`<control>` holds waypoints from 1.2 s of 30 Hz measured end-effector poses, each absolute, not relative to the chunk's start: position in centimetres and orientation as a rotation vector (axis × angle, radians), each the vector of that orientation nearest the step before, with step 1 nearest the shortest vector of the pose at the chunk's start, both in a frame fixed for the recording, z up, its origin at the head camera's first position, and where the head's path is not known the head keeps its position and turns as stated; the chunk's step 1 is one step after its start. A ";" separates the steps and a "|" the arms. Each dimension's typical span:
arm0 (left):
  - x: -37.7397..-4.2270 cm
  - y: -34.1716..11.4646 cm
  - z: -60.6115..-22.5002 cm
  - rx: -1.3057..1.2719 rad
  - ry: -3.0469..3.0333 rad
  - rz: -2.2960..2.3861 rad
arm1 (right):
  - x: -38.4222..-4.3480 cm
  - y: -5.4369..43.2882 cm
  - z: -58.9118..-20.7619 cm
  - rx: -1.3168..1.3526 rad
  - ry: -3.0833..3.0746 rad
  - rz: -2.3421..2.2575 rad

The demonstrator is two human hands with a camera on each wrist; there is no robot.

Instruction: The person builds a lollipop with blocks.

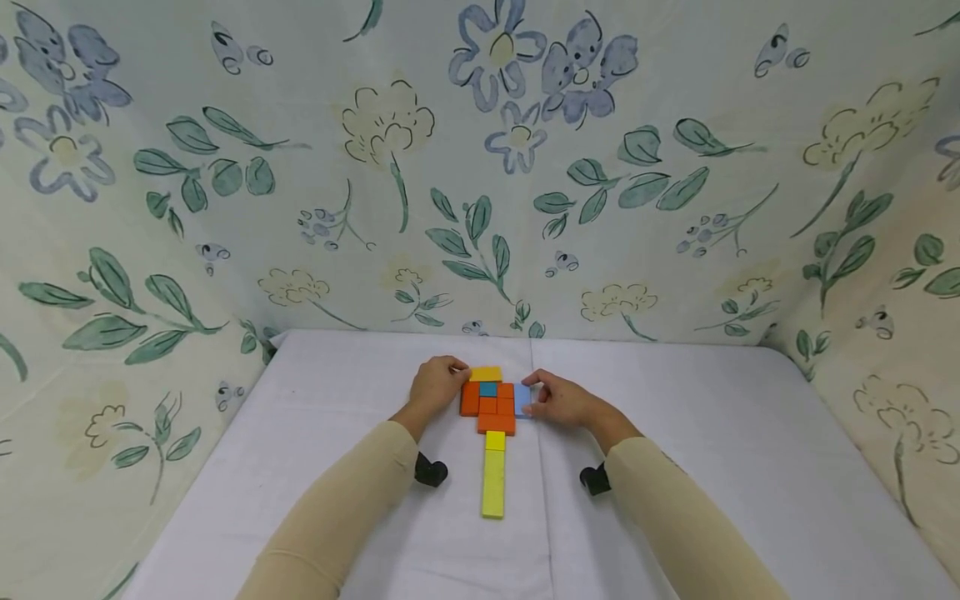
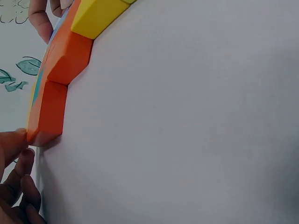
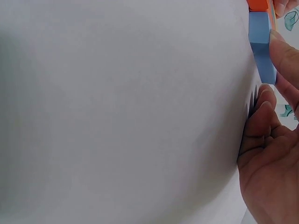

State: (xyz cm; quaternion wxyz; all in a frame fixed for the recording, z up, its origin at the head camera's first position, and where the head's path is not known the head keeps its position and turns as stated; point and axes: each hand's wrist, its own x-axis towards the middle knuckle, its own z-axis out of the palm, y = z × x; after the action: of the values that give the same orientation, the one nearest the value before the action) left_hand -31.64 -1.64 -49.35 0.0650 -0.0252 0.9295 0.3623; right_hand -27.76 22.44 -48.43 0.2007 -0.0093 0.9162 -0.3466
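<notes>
Flat coloured blocks lie edge to edge on the white cloth. My right hand (image 1: 566, 401) pinches a light blue block (image 1: 521, 400) against the right side of the orange blocks (image 1: 497, 424); in the right wrist view its thumb presses on the blue block's edge. My left hand (image 1: 435, 388) touches the upper left corner, where a yellow-orange block (image 1: 486, 374) meets the left orange block (image 1: 468, 400). In the left wrist view a fingertip rests on that orange block's end. A small teal block (image 1: 488, 389) sits among the orange ones.
Below the orange blocks, a small yellow block (image 1: 495, 440) and a long yellow-green block (image 1: 492, 485) form a straight column. White cloth (image 1: 300, 500) covers the table. A flowered curtain (image 1: 480, 292) hangs at the back and sides. Black wrist mounts (image 1: 431, 472) show beneath both sleeves.
</notes>
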 end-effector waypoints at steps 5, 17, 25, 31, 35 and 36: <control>-31.5 -1.1 -49.3 -0.061 2.782 1.114 | -27.9 22.4 -48.6 -0.033 2.560 -0.964; -31.1 -0.3 -49.1 -0.073 2.784 1.107 | -27.9 22.2 -48.5 -0.030 2.551 -0.949; -30.8 0.0 -49.2 -0.067 2.811 1.083 | -28.0 22.2 -48.6 -0.026 2.546 -0.943; -30.7 -0.4 -49.4 -0.046 2.811 1.107 | -28.1 22.3 -48.7 -0.022 2.544 -0.943; -30.4 -0.7 -49.5 -0.016 2.840 1.074 | -27.9 22.5 -48.7 -0.011 2.534 -0.945; -30.3 -0.7 -49.5 -0.007 2.854 1.062 | -27.9 22.6 -48.6 -0.006 2.534 -0.942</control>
State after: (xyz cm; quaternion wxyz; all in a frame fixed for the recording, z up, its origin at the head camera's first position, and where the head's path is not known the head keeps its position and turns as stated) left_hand -30.30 -0.75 -49.54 0.0481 -0.0024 0.9362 0.3482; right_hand -27.88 22.60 -48.63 0.2173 -0.0021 0.9150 -0.3400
